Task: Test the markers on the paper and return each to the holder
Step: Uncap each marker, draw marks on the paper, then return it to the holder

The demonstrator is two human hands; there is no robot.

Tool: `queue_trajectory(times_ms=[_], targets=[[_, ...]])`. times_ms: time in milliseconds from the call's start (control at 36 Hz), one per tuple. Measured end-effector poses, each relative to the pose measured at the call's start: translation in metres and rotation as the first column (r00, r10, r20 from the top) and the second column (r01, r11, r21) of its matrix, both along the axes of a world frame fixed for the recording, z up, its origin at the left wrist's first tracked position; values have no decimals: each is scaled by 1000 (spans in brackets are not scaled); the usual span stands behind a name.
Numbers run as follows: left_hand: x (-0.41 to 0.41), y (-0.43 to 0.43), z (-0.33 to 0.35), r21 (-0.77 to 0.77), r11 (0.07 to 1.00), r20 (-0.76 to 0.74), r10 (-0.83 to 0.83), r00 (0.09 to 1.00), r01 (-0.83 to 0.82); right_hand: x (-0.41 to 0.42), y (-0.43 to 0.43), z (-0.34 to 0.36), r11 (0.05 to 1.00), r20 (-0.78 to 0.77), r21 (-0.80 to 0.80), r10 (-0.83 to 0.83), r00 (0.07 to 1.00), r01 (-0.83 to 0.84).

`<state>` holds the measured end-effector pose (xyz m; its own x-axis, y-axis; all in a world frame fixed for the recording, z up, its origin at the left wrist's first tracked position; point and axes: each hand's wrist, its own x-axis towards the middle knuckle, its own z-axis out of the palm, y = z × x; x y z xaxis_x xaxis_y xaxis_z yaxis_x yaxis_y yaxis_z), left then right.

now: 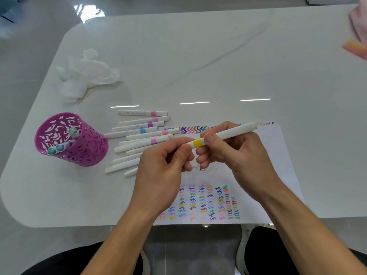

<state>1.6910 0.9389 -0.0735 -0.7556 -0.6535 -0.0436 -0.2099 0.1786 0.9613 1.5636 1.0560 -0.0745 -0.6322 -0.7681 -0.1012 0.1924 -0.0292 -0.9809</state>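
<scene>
Gripping one white marker w/ a yellow band [220, 135] between them, both hands sit at centre frame over the paper [278, 155]. Right hand [238, 153] has fingers curled round the long barrel, thumb pressed on top just right of the yellow band; barrel runs up-right past the knuckles. Left hand [164, 163] pinches the short end left of the band w/ thumb and forefinger, other fingers folded loosely under. Marker is tilted, lifted off the sheet; can't tell if the cap is seated or partly off.

Paper lies lower centre to right of frame, w/ a row of coloured squiggles [193, 129] along its top edge and columns of squiggles [210, 201] near its bottom edge. A faint pencil sketch shows under the hands.

Loose markers [139, 133], approx a dozen, lie fanned on the table [218, 56] just left of the hands, some overlapping the paper's left edge; bands in pink, purple, blue.

Purple cut-out holder [71, 139] stands at left of frame, apart from the pile, w/ three markers in it, caps up.

Crumpled white tissue [85, 72] sits upper left. A blurred pink-orange object [357, 46] shows at upper right edge.
</scene>
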Motion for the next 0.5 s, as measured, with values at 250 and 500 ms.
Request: queue_trajectory(times_ms=[250,500], targets=[[2,-3,-2,38,998,16,-50,999,49,3,1,-5,1000,10,-1,22,1000,-22],[4,-6,7,35,999,5,-7,1000,7,4,-2,-6,999,59,21,32,998,-33]])
